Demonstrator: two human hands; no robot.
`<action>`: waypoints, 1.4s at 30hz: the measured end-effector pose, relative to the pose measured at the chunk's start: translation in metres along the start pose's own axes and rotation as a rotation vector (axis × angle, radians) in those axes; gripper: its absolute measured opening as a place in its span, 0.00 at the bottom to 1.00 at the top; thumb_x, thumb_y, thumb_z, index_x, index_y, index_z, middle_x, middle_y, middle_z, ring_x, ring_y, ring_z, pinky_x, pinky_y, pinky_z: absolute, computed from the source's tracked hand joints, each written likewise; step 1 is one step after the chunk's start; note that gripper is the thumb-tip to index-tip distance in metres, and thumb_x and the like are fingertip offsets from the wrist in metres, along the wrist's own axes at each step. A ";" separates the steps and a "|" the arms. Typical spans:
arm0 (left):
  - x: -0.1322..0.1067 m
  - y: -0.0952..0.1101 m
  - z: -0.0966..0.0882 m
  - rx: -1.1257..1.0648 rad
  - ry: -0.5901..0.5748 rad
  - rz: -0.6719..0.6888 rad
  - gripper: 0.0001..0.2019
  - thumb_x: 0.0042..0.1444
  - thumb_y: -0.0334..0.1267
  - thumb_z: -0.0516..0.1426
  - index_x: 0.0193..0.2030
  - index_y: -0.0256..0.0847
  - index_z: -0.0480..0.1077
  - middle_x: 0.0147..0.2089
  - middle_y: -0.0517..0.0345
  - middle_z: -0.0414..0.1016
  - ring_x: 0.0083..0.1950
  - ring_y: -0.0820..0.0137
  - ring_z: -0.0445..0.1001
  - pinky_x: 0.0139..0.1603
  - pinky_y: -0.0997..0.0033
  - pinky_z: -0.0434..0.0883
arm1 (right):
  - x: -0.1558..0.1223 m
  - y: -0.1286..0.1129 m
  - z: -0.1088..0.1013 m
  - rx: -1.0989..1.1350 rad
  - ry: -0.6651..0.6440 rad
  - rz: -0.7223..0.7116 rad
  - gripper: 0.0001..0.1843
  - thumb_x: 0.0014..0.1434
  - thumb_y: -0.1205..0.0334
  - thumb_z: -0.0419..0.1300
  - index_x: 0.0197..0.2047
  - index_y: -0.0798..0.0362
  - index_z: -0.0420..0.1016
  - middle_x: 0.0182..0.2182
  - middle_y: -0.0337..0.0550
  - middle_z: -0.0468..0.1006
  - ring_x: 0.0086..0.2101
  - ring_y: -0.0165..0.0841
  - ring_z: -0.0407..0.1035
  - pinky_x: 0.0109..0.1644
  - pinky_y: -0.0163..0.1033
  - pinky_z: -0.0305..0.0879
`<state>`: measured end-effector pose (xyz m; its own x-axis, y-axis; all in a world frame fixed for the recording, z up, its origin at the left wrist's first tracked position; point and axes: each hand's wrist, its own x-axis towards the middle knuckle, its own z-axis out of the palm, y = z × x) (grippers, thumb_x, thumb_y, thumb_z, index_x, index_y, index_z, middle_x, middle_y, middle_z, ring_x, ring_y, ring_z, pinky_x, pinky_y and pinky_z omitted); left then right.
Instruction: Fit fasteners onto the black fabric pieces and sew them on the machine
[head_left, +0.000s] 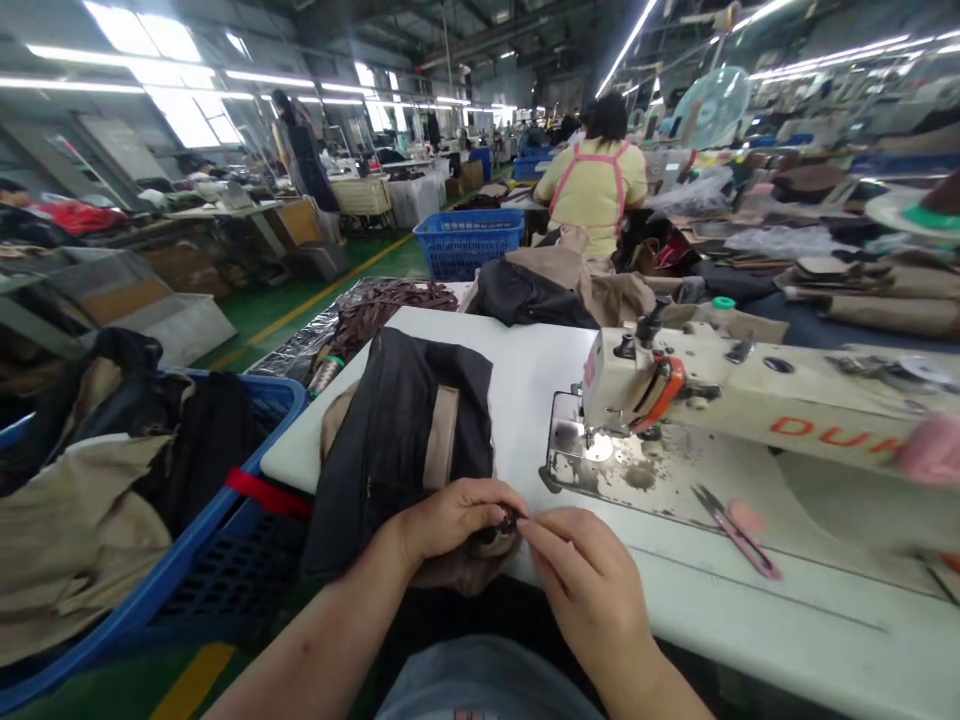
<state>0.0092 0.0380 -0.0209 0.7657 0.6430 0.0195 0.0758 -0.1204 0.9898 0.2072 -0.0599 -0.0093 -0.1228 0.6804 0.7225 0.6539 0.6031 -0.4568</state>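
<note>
A black and beige fabric piece, which looks like part of a bag, lies across the left end of the white sewing table and hangs over its front edge. A beige strip runs down its black face. My left hand is closed on the near corner of the piece, thumb on top of a small dark bunched part. Against that same part my right hand is pinched; its fingertips hide what they grip. To the right stands a sewing machine, its needle area apart from both hands.
Pink-handled thread snips lie on the table beside a round pinkish piece. Left of the table, a blue basket holds fabric pieces. More fabric is heaped behind the table; a person in a yellow top sits beyond.
</note>
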 end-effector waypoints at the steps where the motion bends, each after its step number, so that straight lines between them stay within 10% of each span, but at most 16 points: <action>1: 0.000 0.001 0.000 0.001 -0.005 0.003 0.31 0.61 0.65 0.56 0.49 0.37 0.81 0.45 0.48 0.81 0.49 0.60 0.77 0.55 0.62 0.71 | 0.000 -0.001 0.000 -0.016 -0.001 -0.012 0.17 0.64 0.76 0.59 0.52 0.48 0.78 0.38 0.45 0.82 0.36 0.36 0.76 0.39 0.42 0.74; 20: 0.001 0.003 -0.002 -0.068 -0.053 0.027 0.31 0.62 0.65 0.55 0.47 0.36 0.80 0.42 0.48 0.79 0.45 0.61 0.76 0.53 0.64 0.70 | -0.013 0.007 -0.002 -0.148 -0.092 -0.326 0.19 0.69 0.74 0.51 0.59 0.61 0.75 0.42 0.53 0.84 0.43 0.39 0.77 0.45 0.43 0.73; 42: 0.001 -0.001 -0.003 -0.123 -0.024 -0.020 0.31 0.61 0.65 0.57 0.46 0.34 0.79 0.42 0.50 0.77 0.45 0.63 0.73 0.53 0.66 0.67 | -0.011 0.003 -0.003 -0.262 -0.092 -0.374 0.21 0.71 0.73 0.47 0.61 0.66 0.74 0.41 0.53 0.84 0.41 0.38 0.76 0.43 0.43 0.71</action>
<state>0.0074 0.0410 -0.0218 0.7800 0.6258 -0.0018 0.0133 -0.0137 0.9998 0.2125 -0.0672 -0.0169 -0.4442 0.4776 0.7580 0.7171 0.6967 -0.0188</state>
